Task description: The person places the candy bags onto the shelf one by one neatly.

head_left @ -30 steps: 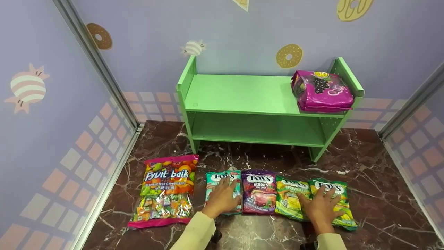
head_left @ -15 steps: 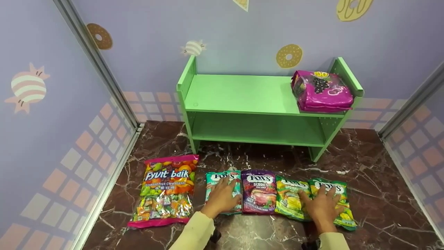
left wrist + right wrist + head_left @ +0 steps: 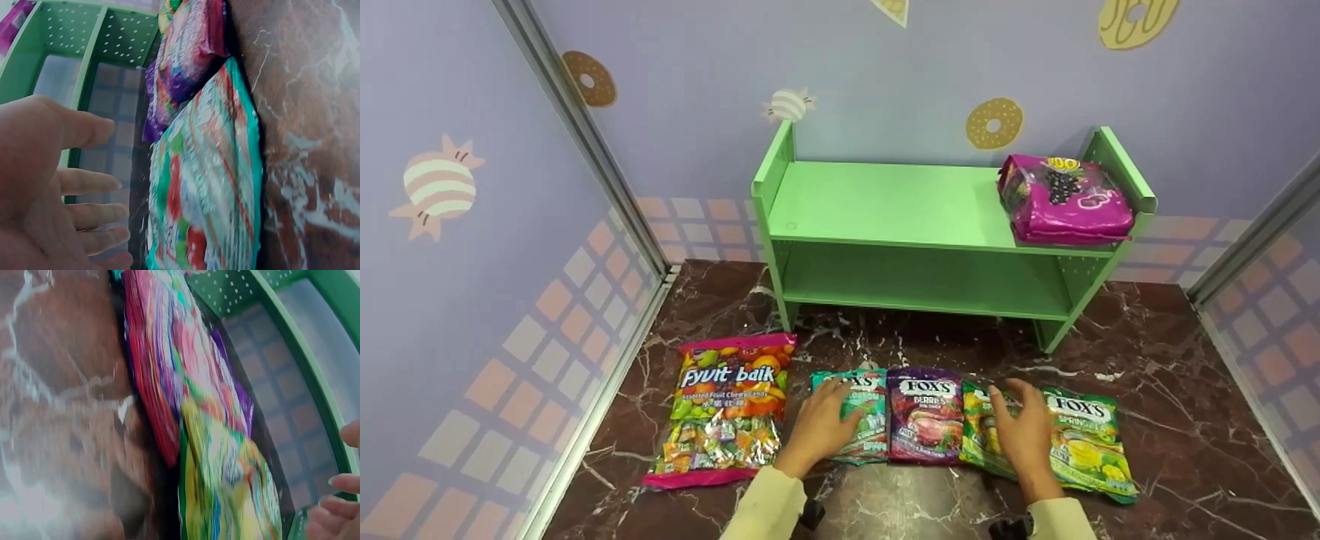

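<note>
Candy bags lie in a row on the dark marble surface. My left hand [image 3: 819, 421] hovers over the left side of the teal Fox's candy bag [image 3: 871, 427], its fingers loosely extended beside the bag [image 3: 208, 185] in the left wrist view. Over the inner green-yellow Fox's candy bag [image 3: 976, 439] is my right hand [image 3: 1024, 431], covering part of its front, with fingers spread. Between the hands sits the purple Fox's Berries bag [image 3: 925, 420]. Another green-yellow Fox's bag [image 3: 1087, 446] lies to the right of my right hand.
A green two-tier shelf [image 3: 885, 202] stands behind the row against the wall. A magenta candy bag [image 3: 1069, 206] rests on its upper right. At the left lies a large Fyvit baik candy bag [image 3: 727, 409]. Patterned panels [image 3: 450, 300] close in the sides.
My right hand has come off the rightmost green-yellow bag and moved left over its neighbour. The left hand has shifted towards the teal bag's left edge. The head view has shifted slightly.
</note>
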`<state>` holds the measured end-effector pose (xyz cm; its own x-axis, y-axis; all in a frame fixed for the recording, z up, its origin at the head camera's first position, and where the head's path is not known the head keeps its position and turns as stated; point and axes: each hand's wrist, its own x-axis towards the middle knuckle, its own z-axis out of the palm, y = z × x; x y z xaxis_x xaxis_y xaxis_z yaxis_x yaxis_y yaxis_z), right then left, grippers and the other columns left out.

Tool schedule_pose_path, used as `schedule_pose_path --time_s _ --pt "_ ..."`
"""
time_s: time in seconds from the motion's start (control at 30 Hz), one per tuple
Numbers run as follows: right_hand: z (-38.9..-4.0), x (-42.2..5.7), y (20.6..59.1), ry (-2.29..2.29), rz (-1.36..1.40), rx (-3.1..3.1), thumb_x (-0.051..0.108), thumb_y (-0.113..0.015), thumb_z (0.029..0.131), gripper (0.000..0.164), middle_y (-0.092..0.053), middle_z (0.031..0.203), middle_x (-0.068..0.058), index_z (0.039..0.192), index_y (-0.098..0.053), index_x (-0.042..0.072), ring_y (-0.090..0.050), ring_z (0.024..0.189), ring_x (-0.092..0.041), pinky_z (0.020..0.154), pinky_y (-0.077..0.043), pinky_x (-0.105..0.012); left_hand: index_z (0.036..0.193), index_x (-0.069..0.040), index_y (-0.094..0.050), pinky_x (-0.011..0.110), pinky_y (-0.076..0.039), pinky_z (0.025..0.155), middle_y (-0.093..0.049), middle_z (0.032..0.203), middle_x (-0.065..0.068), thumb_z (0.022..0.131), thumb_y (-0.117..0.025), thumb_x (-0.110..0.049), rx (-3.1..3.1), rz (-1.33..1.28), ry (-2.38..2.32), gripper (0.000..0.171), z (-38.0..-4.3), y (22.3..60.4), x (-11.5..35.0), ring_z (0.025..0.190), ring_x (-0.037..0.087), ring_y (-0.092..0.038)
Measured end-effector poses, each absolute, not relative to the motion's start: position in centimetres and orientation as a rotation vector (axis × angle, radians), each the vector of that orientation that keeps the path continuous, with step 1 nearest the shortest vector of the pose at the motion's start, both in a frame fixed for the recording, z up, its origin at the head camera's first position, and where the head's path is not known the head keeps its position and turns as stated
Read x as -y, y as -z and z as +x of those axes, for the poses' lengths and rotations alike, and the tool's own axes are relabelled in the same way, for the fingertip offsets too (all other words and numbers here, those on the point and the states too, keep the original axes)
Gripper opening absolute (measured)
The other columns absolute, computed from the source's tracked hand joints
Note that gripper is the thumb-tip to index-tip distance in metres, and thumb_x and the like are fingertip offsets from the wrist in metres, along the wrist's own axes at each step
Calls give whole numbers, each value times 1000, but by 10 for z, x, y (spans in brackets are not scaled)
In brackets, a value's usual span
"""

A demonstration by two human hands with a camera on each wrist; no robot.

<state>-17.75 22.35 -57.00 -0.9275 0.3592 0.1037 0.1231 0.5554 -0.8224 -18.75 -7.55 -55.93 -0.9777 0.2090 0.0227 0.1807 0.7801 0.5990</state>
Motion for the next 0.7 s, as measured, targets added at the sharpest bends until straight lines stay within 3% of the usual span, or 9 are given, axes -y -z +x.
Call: schedule_pose_path --time_s 0.17,0.37,0.57,0.7 --pt "-181 -198 569 -1378 -352 2491 26 -61 96 38 -65 115 -19 124 -58 1 -64 102 -31 84 -53 -41 134 -3 -55 57 -38 105 -52 139 20 94 -62 -25 -2990 244 -1122 46 -183 554 92 128 39 -49" --pt "-182 -166 573 -1477 -221 2509 17 -61 95 29 -70 100 -12 120 -61 2 -66 87 -20 76 -54 -28 131 -6 -58 54 -43 102 -57 134 16 94 -62 -23 -3040 133 -1276 40 -176 552 115 124 37 -53" --pt "-181 -134 575 -1586 -107 2509 16 -64 93 24 -72 92 -10 113 -63 3 -66 76 -14 67 -53 -23 127 -7 -60 54 -45 97 -62 125 18 93 -63 -21 -3095 -4 -1364 37 -169 551 135 115 37 -58" --pt "-180 -115 576 -1612 -35 2541 21 -63 94 24 -73 93 -7 112 -65 5 -67 78 -13 70 -53 -24 124 -6 -62 52 -47 93 -65 121 17 93 -64 -20 -3128 -80 -1398 34 -165 550 149 111 36 -60"
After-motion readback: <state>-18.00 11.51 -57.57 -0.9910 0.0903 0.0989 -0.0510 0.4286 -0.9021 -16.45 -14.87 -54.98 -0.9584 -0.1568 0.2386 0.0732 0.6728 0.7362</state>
